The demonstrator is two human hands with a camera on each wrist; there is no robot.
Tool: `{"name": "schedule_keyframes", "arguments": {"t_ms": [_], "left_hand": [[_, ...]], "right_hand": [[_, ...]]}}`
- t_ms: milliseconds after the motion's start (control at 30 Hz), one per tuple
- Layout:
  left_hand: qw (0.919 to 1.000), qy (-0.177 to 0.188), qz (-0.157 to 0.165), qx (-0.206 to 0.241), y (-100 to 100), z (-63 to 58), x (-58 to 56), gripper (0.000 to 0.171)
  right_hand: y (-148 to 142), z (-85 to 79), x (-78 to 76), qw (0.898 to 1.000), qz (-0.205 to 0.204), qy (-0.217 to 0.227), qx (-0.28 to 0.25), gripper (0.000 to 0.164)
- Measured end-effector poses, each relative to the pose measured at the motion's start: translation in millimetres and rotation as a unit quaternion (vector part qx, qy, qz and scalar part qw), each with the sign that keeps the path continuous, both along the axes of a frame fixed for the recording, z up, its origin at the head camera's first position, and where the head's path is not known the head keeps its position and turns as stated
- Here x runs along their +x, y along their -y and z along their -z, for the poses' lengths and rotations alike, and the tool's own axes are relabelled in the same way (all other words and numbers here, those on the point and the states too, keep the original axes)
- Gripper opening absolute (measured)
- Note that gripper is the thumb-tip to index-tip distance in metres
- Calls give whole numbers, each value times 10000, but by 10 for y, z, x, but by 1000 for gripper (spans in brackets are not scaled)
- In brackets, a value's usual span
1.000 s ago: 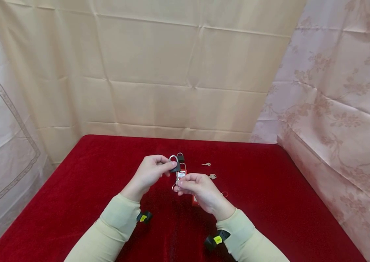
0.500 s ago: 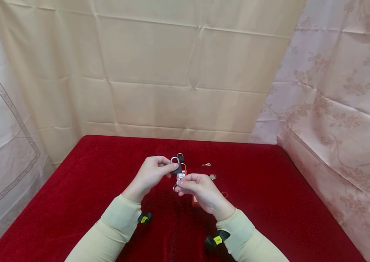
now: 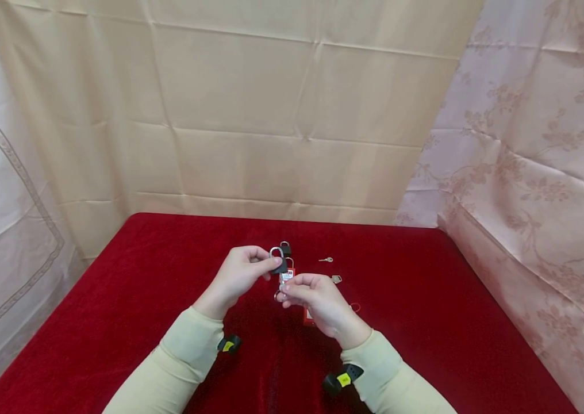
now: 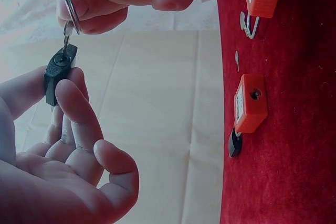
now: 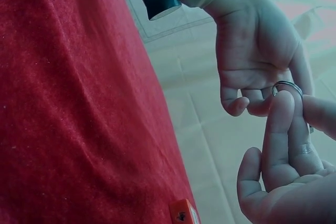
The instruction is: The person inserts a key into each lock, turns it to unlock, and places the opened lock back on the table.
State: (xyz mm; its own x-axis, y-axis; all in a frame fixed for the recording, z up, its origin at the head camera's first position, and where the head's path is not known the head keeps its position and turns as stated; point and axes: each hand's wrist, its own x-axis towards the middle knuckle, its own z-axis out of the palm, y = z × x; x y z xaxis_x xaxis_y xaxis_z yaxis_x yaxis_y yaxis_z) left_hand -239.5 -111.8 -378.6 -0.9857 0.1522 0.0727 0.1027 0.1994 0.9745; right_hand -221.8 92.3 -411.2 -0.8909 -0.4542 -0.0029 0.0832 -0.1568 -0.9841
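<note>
My left hand (image 3: 237,279) pinches a small black padlock (image 3: 280,268) by its sides, its silver shackle pointing up and away in the head view. With thumb and fingertips my right hand (image 3: 318,299) holds a key (image 4: 67,33) that hangs on a split ring (image 4: 72,12). In the left wrist view the key's blade meets the keyhole in the padlock's base; how deep it sits cannot be made out. The ring (image 5: 286,83) shows around the right fingertips in the right wrist view. Both hands are held above the table.
On the red cloth-covered table (image 3: 178,247) lie a red padlock (image 3: 288,276), another black padlock (image 3: 285,250) behind it, and a second red padlock (image 3: 308,317) partly behind the right hand. Two keys (image 3: 327,260) lie to the right. Curtains surround the back and sides.
My left hand has shifted slightly right and down with the black padlock, mostly in the first half second. The right hand keeps nearly the same place with the key and ring.
</note>
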Motion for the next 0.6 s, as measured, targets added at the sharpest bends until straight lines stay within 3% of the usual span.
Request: {"name": "schedule_keyframes", "arguments": {"t_ms": [267, 600], "left_hand": [[10000, -57, -34, 29, -16, 21, -5, 16], [9997, -241, 30, 86, -104, 64, 18, 15]], "right_hand": [[4, 9, 2, 9999, 83, -37, -94, 8], [-32, 4, -12, 9994, 292, -104, 177, 22]]}}
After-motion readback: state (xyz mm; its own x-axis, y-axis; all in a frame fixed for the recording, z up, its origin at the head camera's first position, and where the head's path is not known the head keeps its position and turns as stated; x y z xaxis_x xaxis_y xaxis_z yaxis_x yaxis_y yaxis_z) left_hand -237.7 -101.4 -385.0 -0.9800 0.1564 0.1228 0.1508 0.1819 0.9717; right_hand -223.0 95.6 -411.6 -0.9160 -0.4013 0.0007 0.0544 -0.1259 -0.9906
